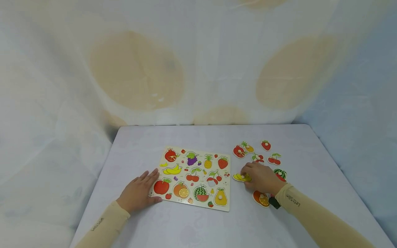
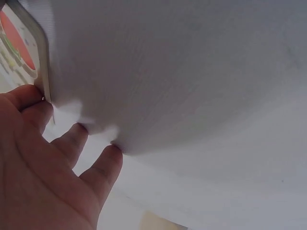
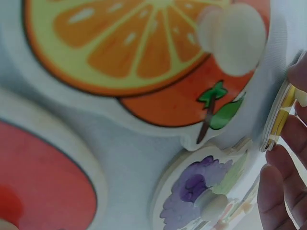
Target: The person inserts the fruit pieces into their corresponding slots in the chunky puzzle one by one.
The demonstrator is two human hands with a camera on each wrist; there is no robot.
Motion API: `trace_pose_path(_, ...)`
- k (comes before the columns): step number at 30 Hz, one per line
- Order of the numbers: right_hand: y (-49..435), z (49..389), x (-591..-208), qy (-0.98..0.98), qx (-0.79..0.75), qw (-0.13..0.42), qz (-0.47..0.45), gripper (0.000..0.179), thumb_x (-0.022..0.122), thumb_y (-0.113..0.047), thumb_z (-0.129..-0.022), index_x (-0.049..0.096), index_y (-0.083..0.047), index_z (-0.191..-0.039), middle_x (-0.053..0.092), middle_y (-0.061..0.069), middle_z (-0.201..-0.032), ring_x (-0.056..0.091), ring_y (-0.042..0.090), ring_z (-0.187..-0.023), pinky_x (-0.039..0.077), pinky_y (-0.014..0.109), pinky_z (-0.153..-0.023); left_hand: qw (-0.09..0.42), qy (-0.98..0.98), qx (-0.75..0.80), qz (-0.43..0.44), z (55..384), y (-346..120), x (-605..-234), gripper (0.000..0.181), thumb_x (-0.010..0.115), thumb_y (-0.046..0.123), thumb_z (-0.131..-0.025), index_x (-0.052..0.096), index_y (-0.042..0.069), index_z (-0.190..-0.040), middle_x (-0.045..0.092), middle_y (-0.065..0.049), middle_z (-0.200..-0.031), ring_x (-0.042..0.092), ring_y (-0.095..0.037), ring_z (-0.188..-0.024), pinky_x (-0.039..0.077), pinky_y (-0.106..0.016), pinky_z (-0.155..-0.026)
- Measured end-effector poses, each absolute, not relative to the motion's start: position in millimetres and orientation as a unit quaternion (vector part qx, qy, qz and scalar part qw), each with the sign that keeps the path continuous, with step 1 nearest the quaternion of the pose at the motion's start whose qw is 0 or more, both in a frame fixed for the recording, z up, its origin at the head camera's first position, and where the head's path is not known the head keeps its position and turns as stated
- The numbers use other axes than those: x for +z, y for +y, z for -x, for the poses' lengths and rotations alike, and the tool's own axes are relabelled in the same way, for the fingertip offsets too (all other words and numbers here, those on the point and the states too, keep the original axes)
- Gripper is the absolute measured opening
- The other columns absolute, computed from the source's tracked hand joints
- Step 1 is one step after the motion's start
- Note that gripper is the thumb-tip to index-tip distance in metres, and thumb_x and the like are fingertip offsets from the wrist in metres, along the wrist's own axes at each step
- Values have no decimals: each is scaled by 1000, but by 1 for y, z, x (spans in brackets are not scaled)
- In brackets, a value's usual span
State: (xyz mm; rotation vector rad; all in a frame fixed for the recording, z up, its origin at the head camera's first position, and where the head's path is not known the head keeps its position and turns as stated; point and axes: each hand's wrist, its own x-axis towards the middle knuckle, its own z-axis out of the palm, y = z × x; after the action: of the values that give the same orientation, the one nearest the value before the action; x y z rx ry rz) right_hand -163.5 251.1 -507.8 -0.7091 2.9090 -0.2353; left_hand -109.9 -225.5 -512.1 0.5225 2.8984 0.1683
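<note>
My right hand (image 1: 262,177) pinches a banana puzzle piece (image 1: 242,177) just off the right edge of the wooden fruit board (image 1: 189,203). In the right wrist view the banana piece (image 3: 279,117) appears edge-on, among the fingers (image 3: 292,163). My left hand (image 1: 141,191) lies at the board's left edge, fingers spread and thumb near its lower corner. The left wrist view shows fingertips (image 2: 36,96) right at the board's edge (image 2: 43,57), with other fingers on the tablecloth. A pear piece (image 1: 221,198) with a white knob sits in the board's lower right spot.
Right of the board lie loose knobbed pieces: a pomegranate (image 1: 239,151), a pineapple (image 1: 247,147), a strawberry (image 1: 265,145), cherries (image 1: 274,159), a watermelon (image 1: 280,174) and an orange (image 1: 260,199). A grape piece (image 3: 196,189) lies by the orange. A draped cloth (image 1: 198,69) hangs behind the table.
</note>
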Motion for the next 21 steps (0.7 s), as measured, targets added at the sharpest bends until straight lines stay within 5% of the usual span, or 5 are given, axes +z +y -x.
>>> trace_pose_path(11,239,174,-491,966,-100,52,233,32,86,-28,-75,73,-25,-105,65,-10,-105,58,15,-95,55,35,-78,99,979,58,-172,111,-225,-509,97,77,59,-77,43,8,-152,35,-7,-159,32,-40,-143,35,-59,-109)
trace_pose_path(21,159,203,-465,944,-91,77,309,30,84,-31,-79,74,-23,-106,65,-9,-105,55,10,-88,51,27,-76,110,978,62,-164,114,-222,-515,98,78,59,-77,41,9,-153,31,-5,-161,28,-39,-145,33,-60,-110)
